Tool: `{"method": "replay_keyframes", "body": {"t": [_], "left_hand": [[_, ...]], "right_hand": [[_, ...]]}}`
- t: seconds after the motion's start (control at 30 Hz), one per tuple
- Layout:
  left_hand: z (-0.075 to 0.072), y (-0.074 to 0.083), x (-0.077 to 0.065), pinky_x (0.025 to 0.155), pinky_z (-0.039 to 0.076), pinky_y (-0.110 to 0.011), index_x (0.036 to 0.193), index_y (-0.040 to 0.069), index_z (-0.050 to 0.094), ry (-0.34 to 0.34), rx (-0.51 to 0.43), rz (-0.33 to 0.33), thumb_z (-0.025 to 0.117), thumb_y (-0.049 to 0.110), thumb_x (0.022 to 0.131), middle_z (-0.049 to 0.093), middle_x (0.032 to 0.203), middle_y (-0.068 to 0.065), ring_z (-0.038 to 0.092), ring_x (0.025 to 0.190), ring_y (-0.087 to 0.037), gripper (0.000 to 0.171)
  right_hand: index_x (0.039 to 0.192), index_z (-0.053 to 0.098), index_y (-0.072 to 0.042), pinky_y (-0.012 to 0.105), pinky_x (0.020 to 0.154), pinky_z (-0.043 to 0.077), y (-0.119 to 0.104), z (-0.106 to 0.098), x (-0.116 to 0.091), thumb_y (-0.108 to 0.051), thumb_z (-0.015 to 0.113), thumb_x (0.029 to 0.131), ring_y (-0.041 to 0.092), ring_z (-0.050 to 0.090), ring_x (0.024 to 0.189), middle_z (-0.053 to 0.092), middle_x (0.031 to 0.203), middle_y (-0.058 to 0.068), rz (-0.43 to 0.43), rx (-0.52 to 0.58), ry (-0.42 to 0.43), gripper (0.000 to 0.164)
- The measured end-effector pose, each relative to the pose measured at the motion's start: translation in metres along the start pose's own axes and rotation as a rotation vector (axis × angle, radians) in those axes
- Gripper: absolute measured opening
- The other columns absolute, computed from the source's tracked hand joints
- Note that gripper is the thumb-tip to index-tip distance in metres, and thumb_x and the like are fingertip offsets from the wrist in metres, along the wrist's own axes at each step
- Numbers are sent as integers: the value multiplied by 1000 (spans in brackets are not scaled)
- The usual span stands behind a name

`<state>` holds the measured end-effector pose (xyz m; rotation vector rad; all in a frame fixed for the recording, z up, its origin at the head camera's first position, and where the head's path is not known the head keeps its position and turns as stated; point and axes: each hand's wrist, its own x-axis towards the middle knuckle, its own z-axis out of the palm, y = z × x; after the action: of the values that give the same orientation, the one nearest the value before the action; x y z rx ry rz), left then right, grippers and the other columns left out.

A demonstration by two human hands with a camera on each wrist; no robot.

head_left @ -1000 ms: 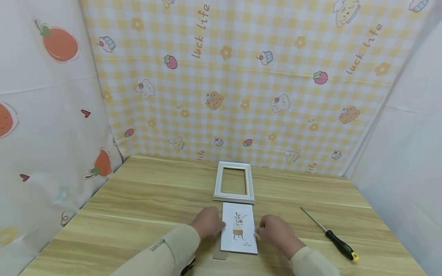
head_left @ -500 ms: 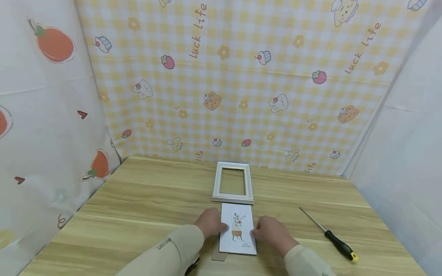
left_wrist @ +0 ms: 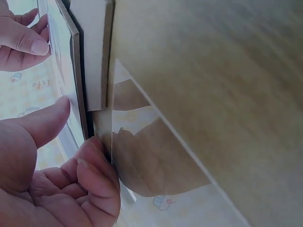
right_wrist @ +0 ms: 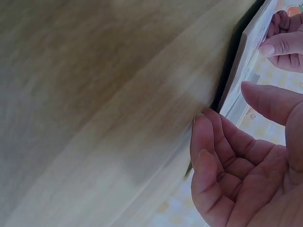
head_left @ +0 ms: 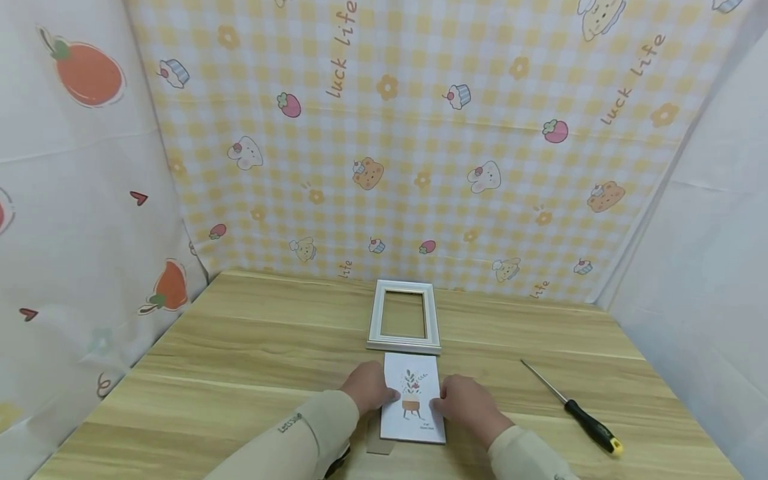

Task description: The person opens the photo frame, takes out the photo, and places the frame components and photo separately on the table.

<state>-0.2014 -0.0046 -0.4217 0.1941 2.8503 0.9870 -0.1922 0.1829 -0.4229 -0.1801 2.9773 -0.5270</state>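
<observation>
A white picture (head_left: 413, 427) with a potted plant printed on it lies on a frame backing board, whose edge (left_wrist: 75, 61) shows in the left wrist view. My left hand (head_left: 371, 387) pinches its left side, thumb on the printed face and fingers curled at the edge below. Opposite, my right hand (head_left: 471, 403) grips the right side the same way. From beneath the lower left corner sticks out a brown support leg (head_left: 379, 447). Just beyond the picture's top edge sits an empty white photo frame (head_left: 403, 344), flat on the table.
A screwdriver (head_left: 591, 427) with a black and yellow handle lies to the right on the wooden table (head_left: 270, 333). Patterned cloth (head_left: 384, 133) hangs behind the table, with white cloth at both sides. The left wrist view shows a glossy reflection on the flat surface.
Both hands have closed in on the picture's sides, and their thumbs now overlap its face. The picture stays in about the same place; the view has shifted slightly.
</observation>
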Motion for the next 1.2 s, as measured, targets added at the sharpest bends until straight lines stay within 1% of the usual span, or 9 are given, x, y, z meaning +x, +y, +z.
{"method": "replay_keyframes", "body": {"t": [0.23, 0.47, 0.63, 0.77, 1.0, 1.2], "left_hand": [[3, -2, 2, 57, 41, -30, 78, -4, 60, -6, 6, -5, 79, 13, 78, 55, 68, -6, 47, 60, -18, 25], [5, -2, 3, 58, 41, -30, 79, -5, 60, -4, 18, -27, 79, 13, 79, 55, 68, -6, 48, 61, -19, 25], [5, -1, 2, 62, 45, -33, 81, -5, 62, 3, 33, -3, 79, 12, 78, 57, 70, -7, 49, 63, -19, 24], [4, 0, 0, 62, 46, -33, 80, -5, 63, 11, 34, 19, 79, 10, 78, 58, 69, -7, 49, 62, -18, 22], [5, 4, -1, 61, 46, -33, 82, -6, 63, -13, 28, -11, 77, 11, 80, 58, 71, -8, 49, 63, -19, 22], [6, 2, 2, 62, 45, -33, 80, -5, 62, 0, 38, -5, 78, 10, 79, 57, 70, -7, 48, 63, -19, 22]], "right_hand": [[67, 59, -9, 27, 49, 32, -3, -2, -2, -21, 72, 82, 14, 41, 53, 48, 58, -1, -5, 1, 7, 23], [62, 56, -10, 25, 48, 29, -6, -4, -4, -20, 72, 83, 12, 38, 51, 44, 55, -2, 13, 9, 9, 28], [60, 55, -10, 25, 47, 28, -5, -4, -4, -19, 72, 82, 12, 38, 50, 43, 54, -3, 7, 19, 19, 29], [60, 55, -11, 25, 47, 28, -5, -5, -4, -19, 71, 83, 12, 37, 50, 42, 53, -3, 10, 21, 15, 29], [56, 55, -10, 24, 46, 28, -6, -7, -7, -20, 71, 85, 11, 34, 48, 37, 51, -4, 15, 51, 11, 34], [54, 51, -10, 23, 46, 26, -6, -5, -8, -20, 72, 84, 10, 32, 47, 35, 50, -6, 4, 94, 18, 37]]}}
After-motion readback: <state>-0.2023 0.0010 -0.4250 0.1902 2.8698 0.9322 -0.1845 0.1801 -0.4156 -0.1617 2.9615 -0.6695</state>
